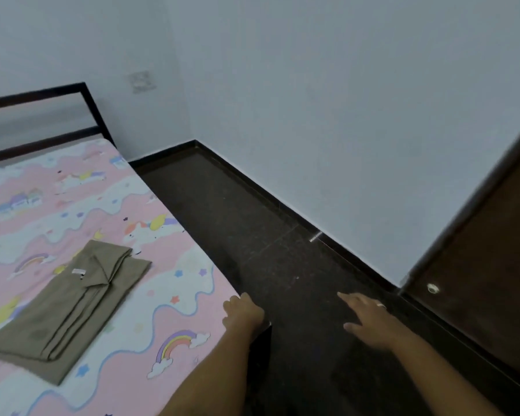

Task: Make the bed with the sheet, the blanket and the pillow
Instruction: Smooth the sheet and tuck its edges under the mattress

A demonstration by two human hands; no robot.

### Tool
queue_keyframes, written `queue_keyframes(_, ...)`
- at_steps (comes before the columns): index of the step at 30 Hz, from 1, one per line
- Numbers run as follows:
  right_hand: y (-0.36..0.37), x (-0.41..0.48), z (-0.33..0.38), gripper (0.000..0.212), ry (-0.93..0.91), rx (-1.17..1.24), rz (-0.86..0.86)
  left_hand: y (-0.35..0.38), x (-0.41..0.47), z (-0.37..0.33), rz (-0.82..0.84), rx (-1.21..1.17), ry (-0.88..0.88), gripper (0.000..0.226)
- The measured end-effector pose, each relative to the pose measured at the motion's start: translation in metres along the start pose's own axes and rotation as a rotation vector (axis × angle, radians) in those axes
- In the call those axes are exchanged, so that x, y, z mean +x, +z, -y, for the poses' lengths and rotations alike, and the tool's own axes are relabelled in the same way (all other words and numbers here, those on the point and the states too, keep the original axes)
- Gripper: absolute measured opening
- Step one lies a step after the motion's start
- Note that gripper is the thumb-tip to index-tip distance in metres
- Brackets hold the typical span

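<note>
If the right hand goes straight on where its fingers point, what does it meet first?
Probably nothing near: the right hand points over dark floor toward the far wall; depth is unclear.

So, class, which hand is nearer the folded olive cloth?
Left. The left hand is at the edge of the bed, right of the folded olive cloth; the right hand is farther right, over the floor.

Dark floor (285,265); pale wall (327,100); brown door (487,265); wall socket (141,81).
</note>
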State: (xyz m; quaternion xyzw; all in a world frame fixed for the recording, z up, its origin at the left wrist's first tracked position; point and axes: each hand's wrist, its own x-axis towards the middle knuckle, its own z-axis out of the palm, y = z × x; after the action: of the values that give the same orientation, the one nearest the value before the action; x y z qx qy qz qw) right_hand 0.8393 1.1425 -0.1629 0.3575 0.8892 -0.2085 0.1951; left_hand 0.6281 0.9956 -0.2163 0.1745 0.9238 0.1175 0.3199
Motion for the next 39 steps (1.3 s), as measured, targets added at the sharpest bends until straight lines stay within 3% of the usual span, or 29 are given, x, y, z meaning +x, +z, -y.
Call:
queue_keyframes(4,-0.026,0.055,-0.043,0.07,-0.077,-0.064,0.068,0.001,0.024,-0.053,-0.073,-0.102,-0.053,0.043)
queue_keyframes(12,-0.116,0.172,-0.069,0.07,-0.439,-0.268,0.128,0.005,0.022,-0.1,-0.208,-0.31,-0.4,0.043)
queue_keyframes(15,-0.137,0.201,-0.05,0.07,-0.523,-0.35,0.13,0.007,0.005,-0.092,-0.255,-0.349,-0.464,0.045)
queue_keyframes(22,-0.131,0.215,0.036,0.066,-0.85,-0.407,0.245,0.04,-0.021,-0.046,-0.29,-0.481,-0.802,0.049)
queue_keyframes(30,-0.127,0.254,0.089,0.067,-1.055,-0.573,0.342,0.047,0.041,-0.055,-0.26,-0.605,-0.866,0.054)
queue_keyframes(39,-0.2,0.379,0.145,0.067,-1.02,-0.71,0.256,-0.046,0.179,-0.078,-0.363,-0.746,-0.845,0.058)
